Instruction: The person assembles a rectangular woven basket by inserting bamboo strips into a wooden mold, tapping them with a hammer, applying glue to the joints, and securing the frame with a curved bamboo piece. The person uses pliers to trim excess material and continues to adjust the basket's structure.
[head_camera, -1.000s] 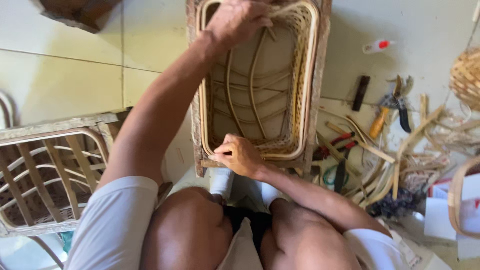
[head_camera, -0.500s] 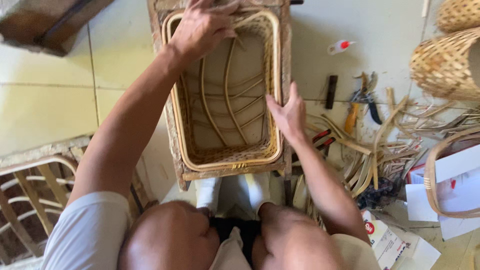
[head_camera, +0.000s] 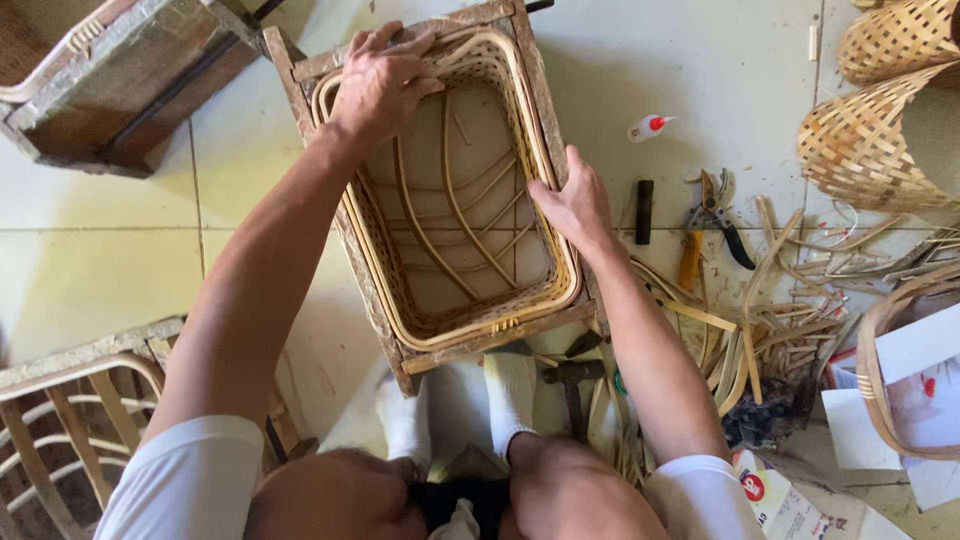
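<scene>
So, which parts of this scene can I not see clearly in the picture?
Head view:
- left hand covers the basket frame's far corner.
- Hammer: handle partly behind the right leg.
- Woven basket: cut by the right edge.
- Glue bottle: too small for detail.

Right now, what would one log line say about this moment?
left hand: flat on far rim | right hand: on right rim | rattan tray in wooden frame: on floor

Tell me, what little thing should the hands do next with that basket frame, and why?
Probably press the woven rim down snug into the wooden frame. The left hand lies flat on the far corner and the right hand grips the right edge, so both seem placed to seat the rattan tray evenly.
</scene>
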